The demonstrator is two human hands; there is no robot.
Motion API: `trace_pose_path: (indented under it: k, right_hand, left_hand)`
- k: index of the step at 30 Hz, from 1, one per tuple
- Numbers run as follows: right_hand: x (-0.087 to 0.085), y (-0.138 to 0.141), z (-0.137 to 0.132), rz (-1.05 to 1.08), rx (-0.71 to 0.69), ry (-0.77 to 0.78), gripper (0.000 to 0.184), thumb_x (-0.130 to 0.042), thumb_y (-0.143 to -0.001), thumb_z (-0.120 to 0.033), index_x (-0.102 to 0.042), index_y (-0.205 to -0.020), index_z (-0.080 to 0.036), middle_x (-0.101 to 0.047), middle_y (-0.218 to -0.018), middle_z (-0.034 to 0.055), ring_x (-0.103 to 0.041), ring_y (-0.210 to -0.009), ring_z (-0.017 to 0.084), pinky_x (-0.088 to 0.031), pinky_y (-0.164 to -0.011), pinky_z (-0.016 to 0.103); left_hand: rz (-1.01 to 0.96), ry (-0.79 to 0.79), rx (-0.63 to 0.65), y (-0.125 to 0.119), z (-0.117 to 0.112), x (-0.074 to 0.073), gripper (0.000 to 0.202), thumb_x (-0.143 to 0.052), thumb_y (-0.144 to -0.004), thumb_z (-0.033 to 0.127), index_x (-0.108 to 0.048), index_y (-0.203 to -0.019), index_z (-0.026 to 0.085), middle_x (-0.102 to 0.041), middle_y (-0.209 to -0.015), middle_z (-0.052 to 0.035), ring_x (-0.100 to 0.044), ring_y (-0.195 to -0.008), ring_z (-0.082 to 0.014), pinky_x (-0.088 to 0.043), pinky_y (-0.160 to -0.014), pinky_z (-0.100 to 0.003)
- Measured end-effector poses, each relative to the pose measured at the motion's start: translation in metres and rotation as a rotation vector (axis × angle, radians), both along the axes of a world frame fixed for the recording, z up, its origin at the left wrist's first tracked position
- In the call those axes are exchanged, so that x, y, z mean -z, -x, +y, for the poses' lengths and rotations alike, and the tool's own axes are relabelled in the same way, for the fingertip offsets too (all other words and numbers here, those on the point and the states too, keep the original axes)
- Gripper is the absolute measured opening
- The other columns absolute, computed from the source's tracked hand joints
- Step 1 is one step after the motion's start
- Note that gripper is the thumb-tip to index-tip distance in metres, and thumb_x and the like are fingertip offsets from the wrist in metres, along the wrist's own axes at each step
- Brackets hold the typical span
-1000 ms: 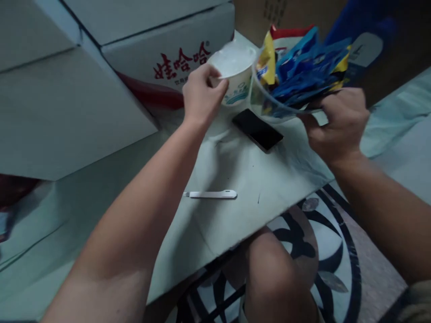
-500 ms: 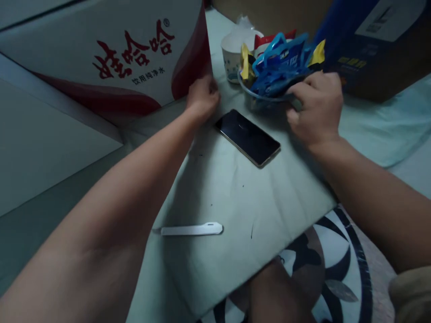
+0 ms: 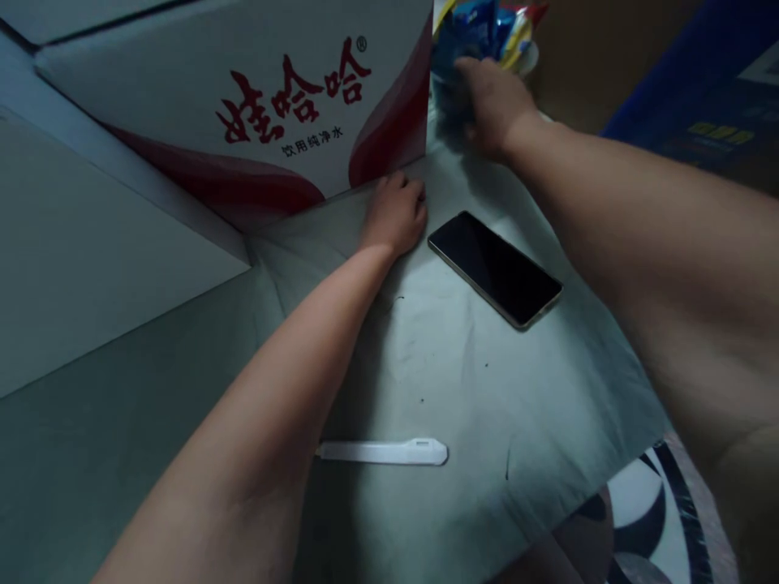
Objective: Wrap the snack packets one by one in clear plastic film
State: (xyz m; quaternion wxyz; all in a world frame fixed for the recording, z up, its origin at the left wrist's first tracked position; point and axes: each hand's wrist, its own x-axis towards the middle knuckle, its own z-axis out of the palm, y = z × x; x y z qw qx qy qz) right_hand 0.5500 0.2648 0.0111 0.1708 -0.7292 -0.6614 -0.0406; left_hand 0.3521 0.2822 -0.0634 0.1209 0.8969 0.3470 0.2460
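Observation:
At the far end of the cloth-covered table, my right hand (image 3: 496, 105) grips the near side of a clear bowl (image 3: 454, 93), blurred and partly in shadow. Shiny snack packets (image 3: 480, 28) in blue, yellow and red fill it, cut off by the picture's top. My left hand (image 3: 397, 212) rests on the cloth with its fingers curled in, against the foot of a large white and red carton (image 3: 292, 122); nothing shows in it. Just right of that hand lies a black smartphone (image 3: 496, 269), screen up. Closer to me is a white, slim-handled tool (image 3: 383, 452), its tip behind my left forearm.
A pale green cloth (image 3: 456, 389) with creases and small dark specks covers the table. A blue box (image 3: 675, 97) stands at the right rear. Below the front right edge shows a patterned floor (image 3: 645, 503). Another white box face (image 3: 109, 243) stands at the left.
My right hand has moved the bowl of packets away from me and to the left, beside the carton's far corner. The view has shifted; my left hand stays near the carton.

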Motion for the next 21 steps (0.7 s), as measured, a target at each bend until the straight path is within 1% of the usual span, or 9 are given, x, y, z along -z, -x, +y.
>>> trace_pose_path:
  k: [2,4,7,9,11,13,15,18,21]
  right_hand:
    - [0.003,0.009,0.003,0.031,-0.065,0.038,0.075,-0.059,-0.087,-0.002,-0.032,-0.157,0.0,-0.044,-0.157,0.022,-0.043,-0.147,0.029,-0.032,-0.122,0.04]
    - [0.011,0.018,-0.013,0.042,-0.11,0.05,0.069,-0.059,-0.087,-0.003,-0.042,-0.153,-0.003,-0.047,-0.157,0.0185,-0.044,-0.147,0.027,-0.032,-0.123,0.037]
    - [0.027,0.027,-0.065,0.08,-0.174,0.03,0.059,-0.061,-0.08,-0.003,-0.059,-0.139,-0.012,-0.06,-0.145,0.0154,-0.056,-0.136,0.029,-0.043,-0.116,0.044]
    - [0.035,0.034,-0.109,0.144,-0.269,-0.046,0.05,-0.058,-0.081,-0.008,-0.063,-0.13,-0.019,-0.067,-0.135,0.0126,-0.063,-0.126,0.03,-0.049,-0.108,0.049]
    - [0.036,0.048,-0.152,0.201,-0.354,-0.082,0.042,-0.056,-0.082,-0.012,-0.065,-0.122,-0.021,-0.07,-0.127,0.0115,-0.067,-0.118,0.031,-0.053,-0.102,0.05]
    - [0.031,0.07,-0.189,0.248,-0.399,-0.11,0.036,-0.055,-0.085,-0.017,-0.066,-0.118,-0.021,-0.072,-0.124,0.0113,-0.069,-0.114,0.03,-0.055,-0.098,0.05]
    - [0.022,0.102,-0.217,0.294,-0.451,-0.124,0.031,-0.054,-0.087,-0.02,-0.065,-0.117,-0.022,-0.072,-0.121,0.011,-0.069,-0.112,0.03,-0.056,-0.097,0.048]
    - [0.008,0.161,-0.246,0.367,-0.573,-0.121,0.027,-0.054,-0.09,-0.022,-0.064,-0.115,-0.023,-0.073,-0.12,0.0103,-0.07,-0.113,0.028,-0.056,-0.097,0.047]
    - [-0.004,0.227,-0.264,0.417,-0.7,-0.084,0.024,-0.053,-0.092,-0.021,-0.063,-0.114,-0.023,-0.073,-0.12,0.0094,-0.07,-0.113,0.026,-0.056,-0.097,0.045]
  left_hand:
    - [0.008,-0.015,0.003,-0.002,0.001,-0.002,0.015,-0.058,-0.088,0.012,-0.069,-0.093,0.021,-0.067,-0.11,-0.0125,-0.059,-0.113,-0.0311,-0.048,-0.098,-0.045]
    - [-0.018,0.043,0.007,-0.002,0.002,-0.007,0.018,-0.057,-0.086,0.008,-0.069,-0.088,0.02,-0.069,-0.107,-0.0116,-0.062,-0.111,-0.0296,-0.048,-0.098,-0.043]
    - [-0.12,0.211,-0.035,0.011,-0.008,-0.023,0.022,-0.053,-0.087,0.005,-0.07,-0.086,0.018,-0.074,-0.099,-0.0081,-0.067,-0.103,-0.0239,-0.049,-0.096,-0.038]
    - [-0.239,0.254,-0.082,0.034,-0.03,-0.037,0.024,-0.05,-0.09,0.008,-0.071,-0.092,0.019,-0.075,-0.098,-0.0055,-0.068,-0.1,-0.0209,-0.05,-0.094,-0.035]
    - [-0.464,0.312,-0.131,0.069,-0.067,-0.05,0.021,-0.052,-0.089,0.013,-0.072,-0.091,0.02,-0.075,-0.095,-0.0036,-0.068,-0.097,-0.0194,-0.051,-0.093,-0.033]
    - [-0.692,0.439,-0.208,0.116,-0.117,-0.059,0.017,-0.054,-0.088,0.019,-0.071,-0.091,0.021,-0.075,-0.094,-0.0034,-0.069,-0.095,-0.0183,-0.052,-0.091,-0.031]
    - [-0.931,0.576,-0.355,0.168,-0.172,-0.064,0.013,-0.058,-0.085,0.024,-0.071,-0.089,0.021,-0.075,-0.097,-0.0044,-0.069,-0.097,-0.0177,-0.053,-0.092,-0.031]
    - [-1.354,0.746,-0.622,0.246,-0.248,-0.066,0.015,-0.065,-0.076,0.032,-0.068,-0.087,0.022,-0.074,-0.091,-0.0044,-0.071,-0.092,-0.017,-0.054,-0.092,-0.032]
    - [-1.566,0.732,-0.827,0.312,-0.292,-0.072,0.02,-0.069,-0.064,0.032,-0.064,-0.08,0.021,-0.07,-0.081,-0.0027,-0.069,-0.082,-0.0144,-0.053,-0.085,-0.028]
